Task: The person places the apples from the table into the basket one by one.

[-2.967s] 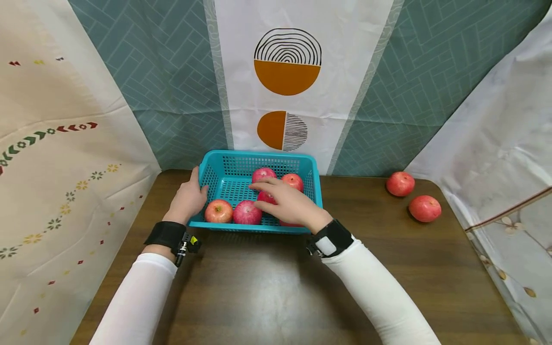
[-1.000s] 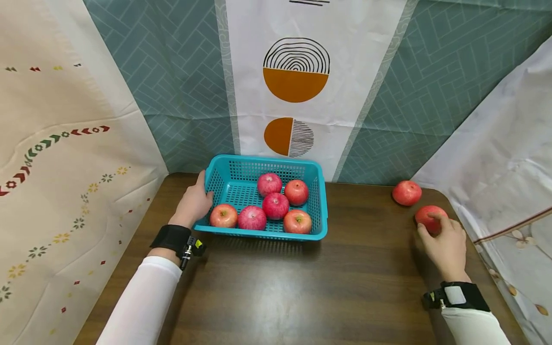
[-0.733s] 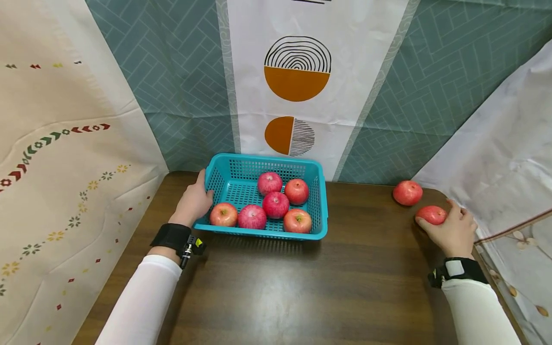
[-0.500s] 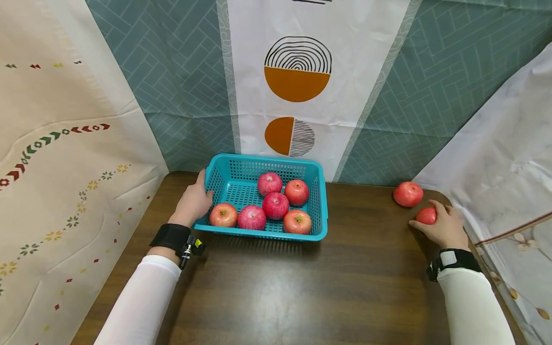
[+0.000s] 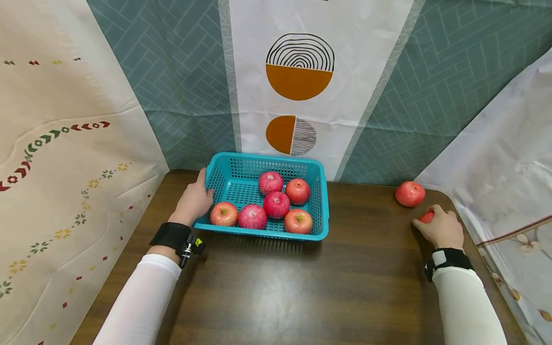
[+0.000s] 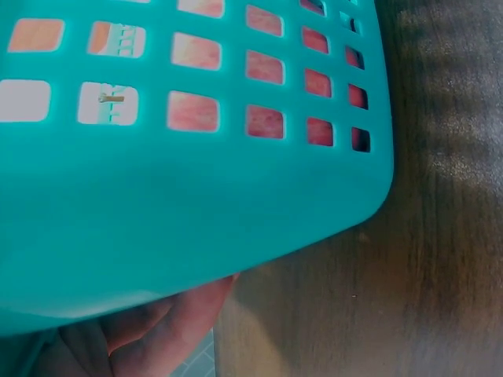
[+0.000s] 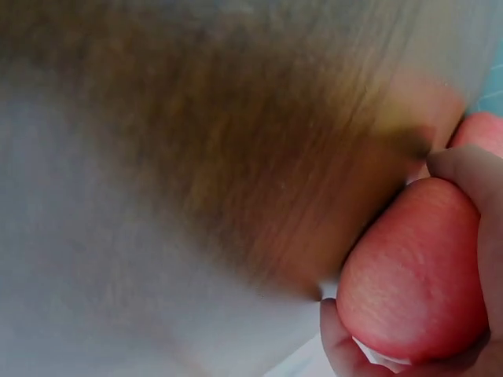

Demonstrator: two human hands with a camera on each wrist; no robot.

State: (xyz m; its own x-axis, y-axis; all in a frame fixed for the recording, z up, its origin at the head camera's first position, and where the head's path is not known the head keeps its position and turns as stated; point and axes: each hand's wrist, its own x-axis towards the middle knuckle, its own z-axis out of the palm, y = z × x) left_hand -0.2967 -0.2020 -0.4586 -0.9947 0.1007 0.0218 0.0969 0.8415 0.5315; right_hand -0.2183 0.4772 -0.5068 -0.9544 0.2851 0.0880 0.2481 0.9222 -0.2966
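Observation:
My left hand (image 5: 192, 200) grips the left rim of a turquoise plastic basket (image 5: 241, 190), thumb on the inner side. In the left wrist view its fingers (image 6: 177, 326) curl against the edge of the basket wall (image 6: 181, 204). At the far right of the table, my right hand (image 5: 443, 230) is wrapped round a red apple (image 5: 426, 217), covering most of it in the head view. In the right wrist view, thumb and fingers lie on either side of this apple (image 7: 416, 271), which sits at the tabletop. Another red apple (image 5: 409, 194) lies just behind it.
Several red apples (image 5: 252, 216) lie in the basket, mostly in its front and right parts. The brown wooden table (image 5: 276, 282) ends at patterned cloths: a green and white one (image 5: 189, 96) behind, a cream one (image 5: 73, 201) left, a white one (image 5: 517, 158) right.
My right hand has gone from over the basket to the far right and closed round the front apple there, shifting it slightly. The left hand has stayed on the basket rim.

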